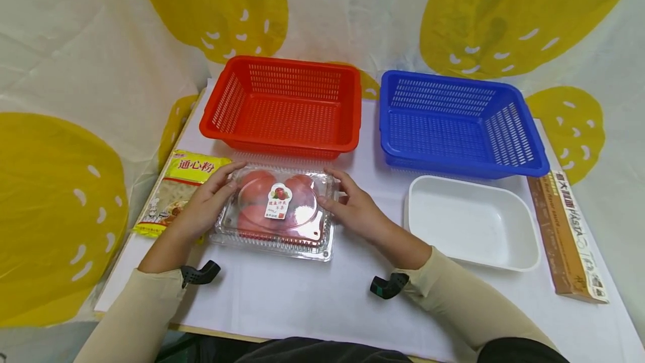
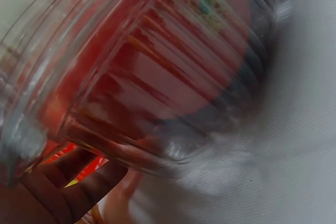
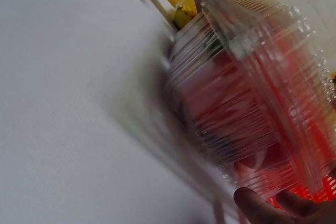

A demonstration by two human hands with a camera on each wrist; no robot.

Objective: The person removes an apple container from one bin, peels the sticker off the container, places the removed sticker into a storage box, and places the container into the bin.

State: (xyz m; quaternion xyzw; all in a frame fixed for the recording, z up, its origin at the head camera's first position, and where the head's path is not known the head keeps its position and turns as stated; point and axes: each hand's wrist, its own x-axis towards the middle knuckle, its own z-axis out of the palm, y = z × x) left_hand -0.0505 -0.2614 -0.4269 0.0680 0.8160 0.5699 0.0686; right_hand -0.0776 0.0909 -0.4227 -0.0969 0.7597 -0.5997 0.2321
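- The clear clamshell box of tomatoes [image 1: 276, 214] lies on the white surface [image 1: 302, 296], just left of centre in the head view, at 6 o'clock from the red basket [image 1: 284, 106].
- The left hand [image 1: 204, 204] grasps the box at its 9 o'clock side, fingers curled onto the lid's edge; the left wrist view shows fingers [image 2: 79, 182] against the ribbed plastic wall [image 2: 157, 77].
- The right hand [image 1: 353, 206] grasps the box at its 3 o'clock side, fingertips on the lid; in the blurred right wrist view a fingertip [image 3: 257, 205] shows under the box [image 3: 252, 103].
- A yellow macaroni packet [image 1: 176, 189] lies at 9 o'clock from the box, partly under the left hand.
- A white tray [image 1: 471, 223] sits at 3 o'clock from the box, with the blue basket [image 1: 456, 122] at its 12 o'clock.
- A long pasta carton [image 1: 566, 234] lies at 3 o'clock from the tray, along the surface's edge.
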